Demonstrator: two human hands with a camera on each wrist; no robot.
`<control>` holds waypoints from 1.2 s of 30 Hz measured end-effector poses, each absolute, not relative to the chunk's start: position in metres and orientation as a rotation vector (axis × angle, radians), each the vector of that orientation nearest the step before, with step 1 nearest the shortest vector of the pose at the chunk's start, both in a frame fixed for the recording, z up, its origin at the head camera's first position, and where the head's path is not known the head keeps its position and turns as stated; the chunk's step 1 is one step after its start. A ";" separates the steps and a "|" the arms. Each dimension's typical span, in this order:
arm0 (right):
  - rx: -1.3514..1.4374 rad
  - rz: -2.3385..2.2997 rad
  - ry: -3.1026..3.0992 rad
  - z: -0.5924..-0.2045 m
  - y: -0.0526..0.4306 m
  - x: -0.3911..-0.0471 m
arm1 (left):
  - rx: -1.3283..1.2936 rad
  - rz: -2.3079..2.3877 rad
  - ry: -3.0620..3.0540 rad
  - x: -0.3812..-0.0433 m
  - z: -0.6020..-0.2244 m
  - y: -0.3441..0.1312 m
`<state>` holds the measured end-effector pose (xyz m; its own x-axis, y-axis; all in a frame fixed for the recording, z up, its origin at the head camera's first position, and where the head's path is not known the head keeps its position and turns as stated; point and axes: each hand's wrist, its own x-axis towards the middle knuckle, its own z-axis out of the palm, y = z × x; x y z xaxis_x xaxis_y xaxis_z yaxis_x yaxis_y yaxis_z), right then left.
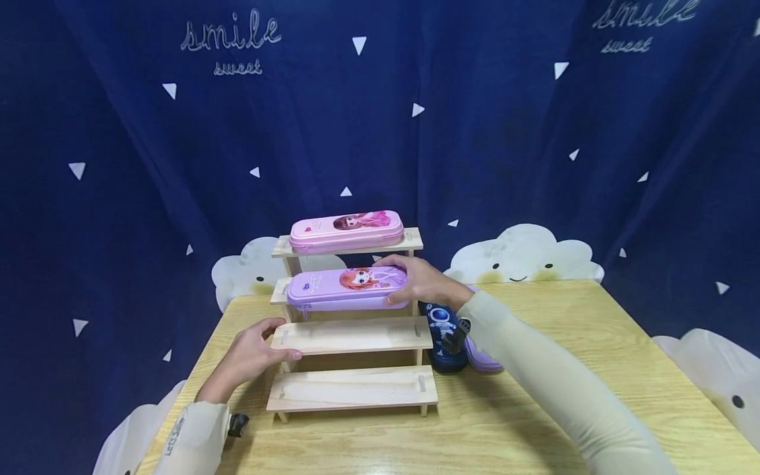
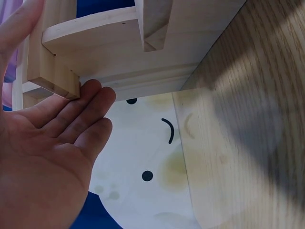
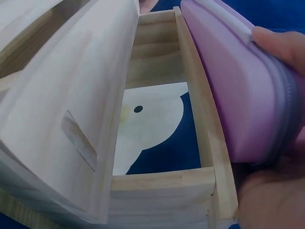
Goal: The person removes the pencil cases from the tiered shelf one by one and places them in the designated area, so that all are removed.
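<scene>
A stepped wooden shelf rack [image 1: 356, 334] with several tiers stands on the table. My right hand [image 1: 424, 280] grips the right end of a lilac pencil case [image 1: 320, 287], which shows a red-haired doll picture. That case lies along the second tier from the top, and the right wrist view has its lilac side [image 3: 228, 71] right at the board's edge. At the rack's left end, my left hand [image 1: 252, 353] holds the third board from the top, thumb at its front edge. Fingers [image 2: 90, 107] reach under the board's end in the left wrist view.
A pink pencil case [image 1: 317, 227] lies on the top tier. Right of the rack, a dark blue astronaut pencil case [image 1: 442, 353] lies beside another purple case [image 1: 485, 359], partly hidden by my right forearm. A navy curtain [image 1: 505, 145] hangs behind the wooden table [image 1: 552, 316].
</scene>
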<state>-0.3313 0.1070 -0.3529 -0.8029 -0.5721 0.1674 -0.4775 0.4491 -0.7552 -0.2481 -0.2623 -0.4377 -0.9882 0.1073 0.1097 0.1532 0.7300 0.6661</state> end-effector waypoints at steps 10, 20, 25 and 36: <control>-0.919 -1.488 2.497 -0.343 0.123 -0.317 | -0.222 -1.134 -2.849 -0.248 -0.438 -0.261; -0.904 -1.532 2.529 -0.318 0.149 -0.303 | -0.215 -1.161 -2.839 -0.248 -0.438 -0.262; -0.940 -1.552 2.537 -0.311 0.164 -0.300 | -0.216 -1.158 -2.848 -0.248 -0.440 -0.261; -0.901 -1.569 2.608 -0.289 0.188 -0.294 | -0.210 -1.135 -2.860 -0.248 -0.438 -0.260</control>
